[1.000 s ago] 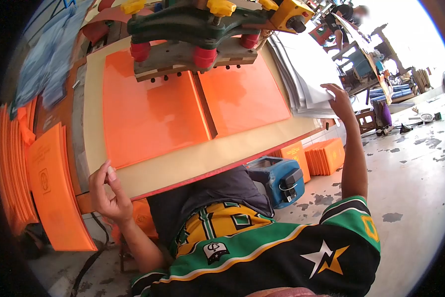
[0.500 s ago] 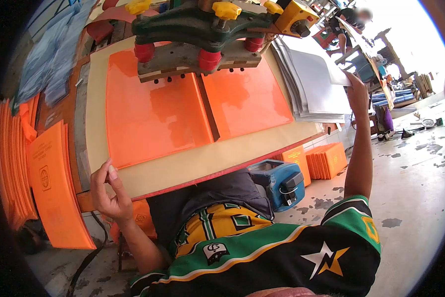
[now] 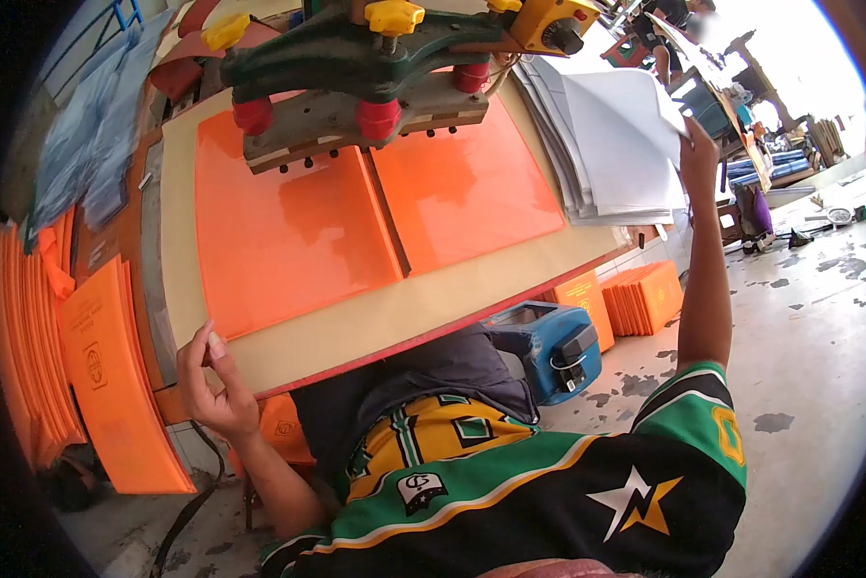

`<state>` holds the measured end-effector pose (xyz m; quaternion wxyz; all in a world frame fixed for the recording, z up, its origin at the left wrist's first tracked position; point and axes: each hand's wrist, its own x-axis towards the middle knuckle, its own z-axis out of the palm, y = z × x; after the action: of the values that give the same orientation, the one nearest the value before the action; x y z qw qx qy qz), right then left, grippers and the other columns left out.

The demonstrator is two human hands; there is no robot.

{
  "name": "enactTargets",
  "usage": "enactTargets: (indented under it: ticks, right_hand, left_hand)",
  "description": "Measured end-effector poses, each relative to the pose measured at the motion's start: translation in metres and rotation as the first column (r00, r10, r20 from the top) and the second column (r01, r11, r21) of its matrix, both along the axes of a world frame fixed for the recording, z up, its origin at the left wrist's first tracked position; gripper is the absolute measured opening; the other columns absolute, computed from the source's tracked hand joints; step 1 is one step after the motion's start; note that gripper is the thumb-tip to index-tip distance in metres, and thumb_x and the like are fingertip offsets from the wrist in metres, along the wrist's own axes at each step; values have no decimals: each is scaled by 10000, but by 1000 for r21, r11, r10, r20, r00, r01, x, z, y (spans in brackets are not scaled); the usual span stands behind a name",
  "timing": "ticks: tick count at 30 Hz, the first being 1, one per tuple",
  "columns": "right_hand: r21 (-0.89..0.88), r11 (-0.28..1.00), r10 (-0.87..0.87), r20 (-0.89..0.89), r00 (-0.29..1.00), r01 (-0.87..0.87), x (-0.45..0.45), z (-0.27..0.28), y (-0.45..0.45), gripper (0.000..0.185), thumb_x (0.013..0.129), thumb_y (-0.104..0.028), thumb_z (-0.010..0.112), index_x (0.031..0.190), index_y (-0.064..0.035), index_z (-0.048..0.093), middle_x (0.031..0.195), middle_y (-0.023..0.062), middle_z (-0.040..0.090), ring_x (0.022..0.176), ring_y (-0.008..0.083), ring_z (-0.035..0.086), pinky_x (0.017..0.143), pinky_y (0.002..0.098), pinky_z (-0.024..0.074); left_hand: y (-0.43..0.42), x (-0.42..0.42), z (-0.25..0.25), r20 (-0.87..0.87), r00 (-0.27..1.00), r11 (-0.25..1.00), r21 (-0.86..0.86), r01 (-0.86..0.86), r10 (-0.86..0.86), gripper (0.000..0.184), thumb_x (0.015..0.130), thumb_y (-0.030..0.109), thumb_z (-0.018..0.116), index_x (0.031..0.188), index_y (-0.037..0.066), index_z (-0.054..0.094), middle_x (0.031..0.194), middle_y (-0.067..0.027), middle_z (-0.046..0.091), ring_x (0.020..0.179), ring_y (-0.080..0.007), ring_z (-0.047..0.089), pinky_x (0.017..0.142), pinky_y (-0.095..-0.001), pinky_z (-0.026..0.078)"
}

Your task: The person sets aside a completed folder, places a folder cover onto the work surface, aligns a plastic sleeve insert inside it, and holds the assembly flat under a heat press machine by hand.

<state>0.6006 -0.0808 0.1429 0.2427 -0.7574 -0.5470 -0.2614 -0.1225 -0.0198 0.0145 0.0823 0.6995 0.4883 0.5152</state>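
right of orange cover (image 3: pixel 283 236), right hand (image 3: pixel 700 154) pinches sheet (image 3: pixel 626 144) by right edge; sheet extends left from hand, over stack (image 3: pixel 554 144). left hand (image 3: pixel 219 387) at cover's near left corner, fingertips close together, grip unclear.

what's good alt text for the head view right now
Right hand holding a whitish sheet by its edge, left hand at the near left corner of an open orange cover on a beige board. A green press stands over the cover.
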Motion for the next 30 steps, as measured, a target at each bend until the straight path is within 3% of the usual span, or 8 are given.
enactTargets:
  ticks: [6, 10, 13, 16, 18, 23, 26, 30]
  right_hand:
    - [84, 996, -31, 95, 995, 23, 26, 56, 29, 385, 999, -19, 602, 1371, -40, 697, 1261, 245, 744, 1131, 391, 749, 941, 430, 576]
    - [121, 990, 57, 102, 993, -70, 22, 67, 32, 398, 975, -7, 633, 1365, -38, 705, 1256, 250, 742, 1129, 398, 741, 960, 435, 565]
    - [-238, 969, -51, 62, 997, 65, 0, 59, 17, 382, 977, -4, 645, 1354, -27, 703, 1262, 245, 740, 1121, 390, 745, 949, 416, 571]
    - [-464, 860, 149, -168, 975, -211, -10, 24, -4, 378, 1001, -63, 593, 1355, -77, 725, 1195, 199, 773, 1000, 338, 761, 897, 428, 584]
    - [-673, 724, 31, -189, 982, -152, -57, 19, -9, 381, 978, 6, 586, 1324, -53, 737, 1228, 180, 776, 1051, 321, 755, 970, 408, 571]
    - [-651, 712, 107, -268, 957, -262, -82, -7, -27, 595, 898, 32, 756, 1467, -86, 630, 1453, 177, 671, 1347, 373, 634, 1137, 466, 497]
    - [-596, 759, 226, -139, 964, -263, -102, -11, -31, 483, 950, 27, 669, 1424, -61, 648, 1370, 167, 716, 1266, 348, 678, 1090, 436, 542]
    - [-577, 767, 236, -156, 959, -282, -91, -16, -31, 509, 947, 79, 658, 1430, -83, 654, 1377, 187, 710, 1262, 370, 683, 1080, 457, 546]
  left_hand:
    - [1, 1, -3, 4, 1000, 1000, -7, -5, 5, 215, 1066, 51, 610, 1210, -41, 741, 959, -107, 695, 793, -183, 617, 690, -325, 487]
    - [1, 0, -4, 20, 1000, 1000, -9, -3, 3, 216, 1071, 58, 608, 1208, -47, 738, 960, -93, 685, 774, -171, 589, 684, -312, 474]
    - [0, 3, -4, 41, 999, 999, -1, -34, 34, 217, 1075, 68, 615, 1211, -47, 738, 957, -92, 691, 789, -166, 608, 692, -309, 484]
    - [2, 0, -7, 55, 998, 1000, -18, -26, 26, 213, 1077, 72, 619, 1209, -43, 740, 956, -97, 698, 807, -168, 634, 704, -310, 500]
    - [3, 0, -8, 43, 999, 1000, -14, -7, 8, 211, 1077, 71, 619, 1208, -43, 739, 954, -100, 701, 812, -172, 644, 707, -313, 508]
    - [1, 1, -2, -6, 1000, 1000, -1, 9, -9, 208, 1074, 63, 618, 1210, -42, 736, 946, -103, 704, 809, -183, 654, 701, -317, 516]
    - [2, 2, -4, 15, 1000, 1000, 10, 14, -15, 208, 1072, 56, 617, 1214, -40, 734, 938, -101, 703, 806, -186, 654, 698, -319, 516]
    - [1, 2, -5, 35, 999, 1000, 3, -5, 5, 206, 1068, 58, 622, 1207, -39, 739, 940, -102, 706, 797, -186, 650, 701, -321, 512]
